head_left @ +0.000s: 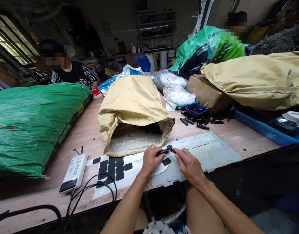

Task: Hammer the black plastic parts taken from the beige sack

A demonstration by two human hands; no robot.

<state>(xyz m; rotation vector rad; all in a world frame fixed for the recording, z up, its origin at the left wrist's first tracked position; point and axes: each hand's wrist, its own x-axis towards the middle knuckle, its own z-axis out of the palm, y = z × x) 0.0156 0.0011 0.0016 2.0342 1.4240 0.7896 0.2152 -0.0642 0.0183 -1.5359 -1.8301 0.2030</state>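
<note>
My left hand [151, 158] is closed on a small black handle-like part [161, 152]. At its right end sits a round black knob [169, 148]. My right hand [188, 162] pinches a thin metal piece [174, 152] that meets the knob; whether it belongs to the part or is a separate tool, I cannot tell. Both hands are over the near edge of a grey-white board [213, 149]. Below them lies one black rounded-square pad [166, 161]. A white sheet [137, 162] with several more black pads [111, 169] lies left of my left hand.
An open tan sack [132, 97] lies just beyond my hands. Left are a green sack [37, 123] and a white power bank [74, 172] with black cables. Several black handles [202, 126] lie near a purple tray [197, 110]. A blue tray [261, 125] is right. Two people are beyond.
</note>
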